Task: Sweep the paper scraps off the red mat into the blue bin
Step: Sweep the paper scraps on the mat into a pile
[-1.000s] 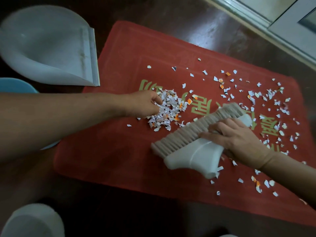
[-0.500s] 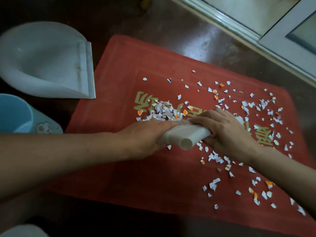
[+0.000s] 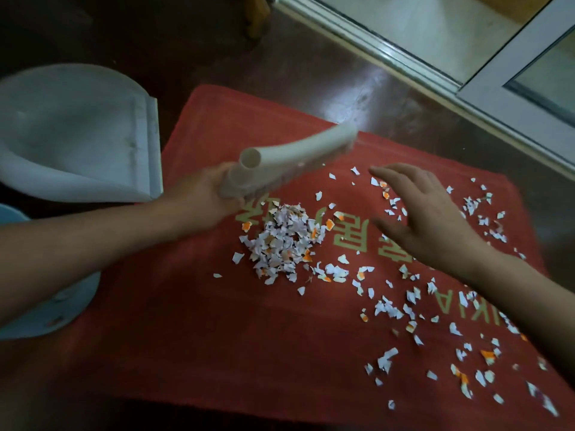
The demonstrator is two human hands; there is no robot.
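**pan_first:** Your left hand [image 3: 202,194] is clenched round the handle end of the brush [image 3: 295,154]. The brush looks raised, hanging just beyond the pile [image 3: 283,241] with its bristles clear of the mat [image 3: 217,337]. Your right hand [image 3: 426,219] is slack and empty, fingers spread, hovering right of the pile. My worry is that you bring the brush down hard right by the pile. That stuff is light, so it'd puff straight back out.

**bristle_guy:** Yeah, and loads of scraps [image 3: 410,297] are lying loose right of the pile and on your side of it, spread thin. One long fast stroke to pull them in and I bet the bristles flick some past the pile, or clean off the mat onto the dark floor.

**pan_first:** The dustpan [image 3: 77,135] sits left of the pile, off the mat, and nobody's holding it. Push the pile that way without the pan lip pressed down and the scraps just slide under it or round it. You've got a free hand for that.

**bristle_guy:** The bin [image 3: 62,309] is left of the pile too, mostly hidden under your forearm. Swing that arm carelessly and you could bump it. It's blurry round the brush, so I can't tell how firm your hold really is. A loose one would let it twist mid-stroke.
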